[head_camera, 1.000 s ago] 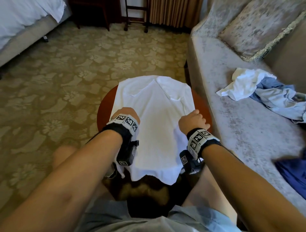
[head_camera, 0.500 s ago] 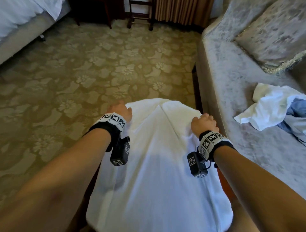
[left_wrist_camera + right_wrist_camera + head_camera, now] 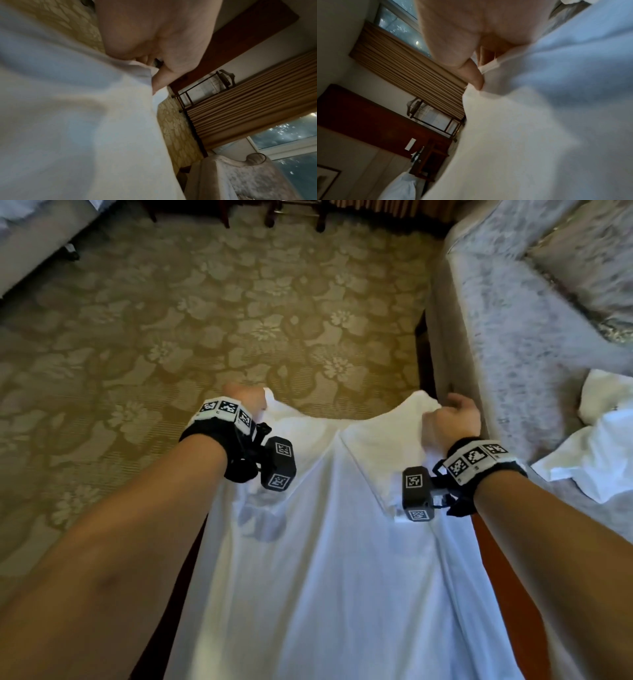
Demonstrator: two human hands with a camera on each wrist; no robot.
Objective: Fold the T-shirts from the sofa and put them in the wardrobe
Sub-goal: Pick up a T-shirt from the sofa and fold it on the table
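Observation:
A white T-shirt point(image 3: 335, 570) lies stretched over the round brown table point(image 3: 493, 559) in the head view. My left hand point(image 3: 248, 400) grips its far left corner and my right hand point(image 3: 452, 417) grips its far right corner, both lifted off the table. In the left wrist view my thumb point(image 3: 159, 79) pinches the white T-shirt point(image 3: 77, 128) at its edge. The right wrist view has my thumb point(image 3: 473, 75) pinching the white T-shirt point(image 3: 530, 128) the same way. More crumpled white T-shirts point(image 3: 596, 453) lie on the grey sofa point(image 3: 513, 337) at the right.
Patterned green carpet point(image 3: 205, 320) spreads beyond the table. A bed corner point(image 3: 30, 244) sits at far left and dark furniture legs point(image 3: 294, 217) stand along the far wall. A cushion point(image 3: 589, 261) rests on the sofa. Curtains point(image 3: 248, 115) and a window show in the wrist views.
Both hands have moved from the shirt's middle to its far end, taken hold of the two corners and raised them. The view has tilted forward over the table.

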